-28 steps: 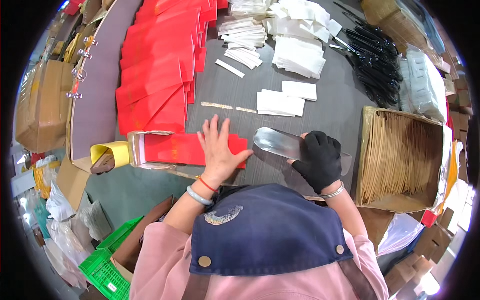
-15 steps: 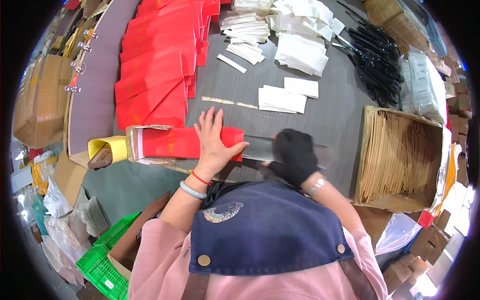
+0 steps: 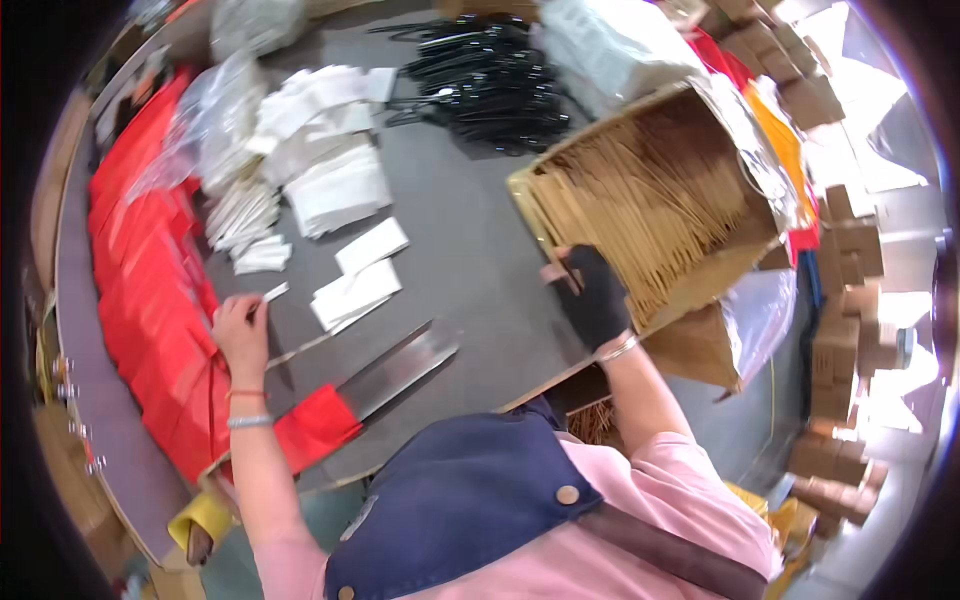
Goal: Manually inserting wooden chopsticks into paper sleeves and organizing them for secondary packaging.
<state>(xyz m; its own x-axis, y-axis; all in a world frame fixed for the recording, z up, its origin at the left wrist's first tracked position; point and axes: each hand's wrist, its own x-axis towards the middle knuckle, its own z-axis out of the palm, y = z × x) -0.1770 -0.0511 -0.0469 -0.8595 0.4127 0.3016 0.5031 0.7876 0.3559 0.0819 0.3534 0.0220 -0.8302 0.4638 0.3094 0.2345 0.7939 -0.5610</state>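
My left hand is at the edge of the overlapping red paper packets. Its thumb and fingers pinch one end of a small white paper strip. My right hand, in a black glove with bare fingertips, is at the near left corner of a cardboard box. Its fingers are curled there; what they hold, if anything, is hard to make out. Tan flat pieces stand packed in that box. Between my arms a red packet lies at the end of a grey, shiny trough, touched by neither hand.
White cards and stacks of white paper lie mid-table. Behind them are black glossy cords and plastic-wrapped packs. A raised purple-grey board with clips borders the left side. A yellow roll sits at the near left corner.
My view has turned to the right. My left hand has left the red packet and reached the white strip; my gloved right hand has gone from the trough to the cardboard box.
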